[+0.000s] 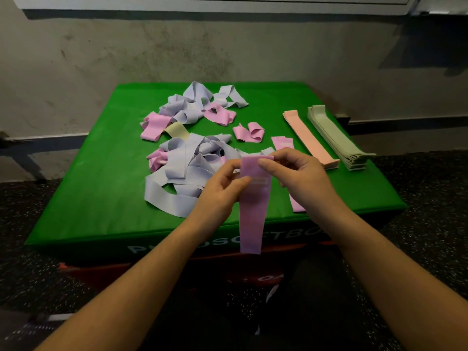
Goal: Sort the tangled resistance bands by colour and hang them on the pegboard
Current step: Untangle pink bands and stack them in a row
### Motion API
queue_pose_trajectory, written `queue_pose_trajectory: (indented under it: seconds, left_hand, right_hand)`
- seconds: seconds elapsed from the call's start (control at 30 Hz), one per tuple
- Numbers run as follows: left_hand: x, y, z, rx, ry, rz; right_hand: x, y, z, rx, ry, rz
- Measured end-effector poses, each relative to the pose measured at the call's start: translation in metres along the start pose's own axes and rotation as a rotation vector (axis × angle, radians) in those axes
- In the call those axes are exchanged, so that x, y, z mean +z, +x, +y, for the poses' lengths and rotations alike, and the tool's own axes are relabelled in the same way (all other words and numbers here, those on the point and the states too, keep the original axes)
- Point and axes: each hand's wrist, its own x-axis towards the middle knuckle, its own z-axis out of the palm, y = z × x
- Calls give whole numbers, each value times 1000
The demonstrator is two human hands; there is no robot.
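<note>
Pink resistance band (253, 198) is hanging flat, both the left hand (222, 191) and right hand (298, 173) pinching its top above the green surface (101, 173).

Dim overall, with soft light from above on the green tabletop (83, 173). Heavy shadow under the ledge (126, 6) at top and across the speckled floor (50, 274). Wide-angle bowing toward the edges. Slightly soft throughout, with murky corners and no glare.
</note>
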Motion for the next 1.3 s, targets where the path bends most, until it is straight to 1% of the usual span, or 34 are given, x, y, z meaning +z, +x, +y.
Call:
queue_pose_trajectory:
  seconds: [0.17, 0.23, 0.4, 0.47, 0.6, 0.8, 0.93, 1.0, 1.17, 1.23, 1.3]
  left_hand:
    - [12, 12, 4, 0, 42, 44]
    - [16, 17, 6, -2, 44, 44]
    - [26, 34, 16, -19, 21, 37]
    - [31, 41, 19, -40, 3, 33]
    - [40, 58, 22, -86, -19, 47]
    - [51, 99, 20, -210, -123, 110]
    - [53, 133, 16, -267, -184, 186]
    - [55, 149, 13, -280, -196, 202]
    - [69, 176, -6, -355, -107, 206]
    - [72, 187, -16, -392, -52, 213]
    - [76, 200, -25, -424, -3, 227]
  right_hand:
    - [2, 5, 3, 8, 84, 53]
    - [1, 6, 8, 43, 113, 48]
    - [-11, 0, 29, 150, 247, -105]
    - [-15, -5, 39, 176, 270, -136]
    - [-24, -12, 58, 205, 164, -137]
    - [-45, -11, 78, 252, 93, -13]
    - [-61, -13, 86, 231, 42, -96]
    - [-66, -15, 92, 246, 3, -87]
    - [-80, -24, 109, 316, -243, 74]
    - [-84, -26, 113, 296, -241, 114]
    - [-89, -26, 116, 303, -206, 111]
